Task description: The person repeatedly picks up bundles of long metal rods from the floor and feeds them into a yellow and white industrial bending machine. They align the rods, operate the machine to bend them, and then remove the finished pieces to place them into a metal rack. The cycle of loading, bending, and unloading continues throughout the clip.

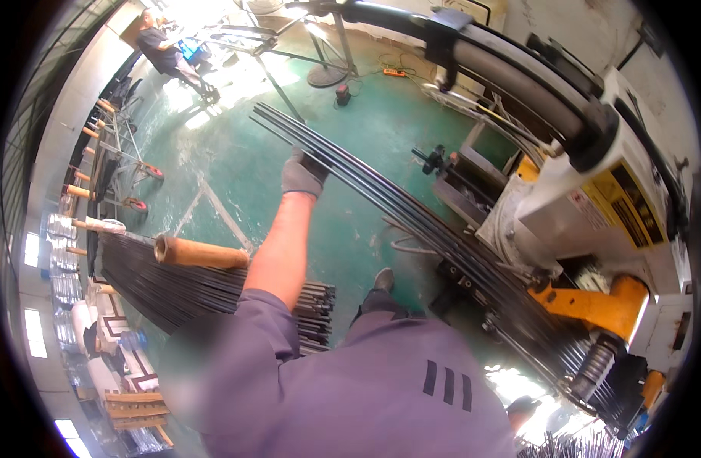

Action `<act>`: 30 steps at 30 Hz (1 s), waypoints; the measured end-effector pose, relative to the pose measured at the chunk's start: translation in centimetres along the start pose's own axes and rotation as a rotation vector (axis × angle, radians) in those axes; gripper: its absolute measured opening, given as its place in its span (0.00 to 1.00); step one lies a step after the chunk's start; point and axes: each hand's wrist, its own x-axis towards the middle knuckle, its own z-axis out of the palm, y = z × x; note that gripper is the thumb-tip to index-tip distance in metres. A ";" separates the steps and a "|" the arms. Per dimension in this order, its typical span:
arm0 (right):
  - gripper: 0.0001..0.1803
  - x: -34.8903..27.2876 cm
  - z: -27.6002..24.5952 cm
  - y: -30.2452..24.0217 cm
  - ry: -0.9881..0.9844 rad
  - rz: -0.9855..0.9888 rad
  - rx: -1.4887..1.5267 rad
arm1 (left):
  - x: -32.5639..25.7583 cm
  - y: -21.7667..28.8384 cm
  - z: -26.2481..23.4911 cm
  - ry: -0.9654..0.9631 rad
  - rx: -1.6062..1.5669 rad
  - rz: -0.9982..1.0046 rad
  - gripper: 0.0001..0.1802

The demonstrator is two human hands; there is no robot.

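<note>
My left hand (302, 176), in a grey glove, reaches out ahead and closes around a bundle of long, thin dark metal rods (388, 200). Their far ends stick out past the glove. From there the bundle slants down to the right and passes under an orange machine arm (587, 304). Beyond my sleeve at the lower right shows a bit of skin and dark grey, apparently my right hand (524, 406). Its fingers are hidden, so I cannot make out any grip. More dark rods (213, 286) lie stacked at my left, beside a wooden roller (201, 253).
A large white machine (594, 206) with a thick overhead arm (510, 69) stands at the right. Wheeled metal racks (125, 172) line the left wall. A person (167, 49) sits at the far left. An orange power strip (394, 72) lies on the green floor.
</note>
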 end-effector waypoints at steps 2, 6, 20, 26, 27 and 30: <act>0.22 0.0 -1.7 -3.4 0.019 -0.028 0.061 | 3.6 4.3 -2.3 0.059 -0.002 0.056 0.21; 0.20 -1.6 -3.2 -7.5 0.002 -0.027 0.155 | 9.2 10.0 -2.8 0.153 0.078 0.127 0.19; 0.15 -3.4 -3.8 -10.9 -0.018 -0.023 0.086 | 14.1 15.5 -5.2 0.018 0.322 0.124 0.11; 0.15 -5.9 -2.1 -11.6 0.170 -0.335 -0.104 | 14.0 16.3 -3.6 0.043 0.605 0.106 0.12; 0.14 -6.6 -3.1 -11.7 0.216 -0.386 -0.023 | 14.5 16.3 -3.5 0.049 0.669 0.098 0.14; 0.13 -3.9 2.2 -12.2 0.476 -0.188 0.558 | 13.1 17.9 -3.5 0.103 0.858 0.067 0.19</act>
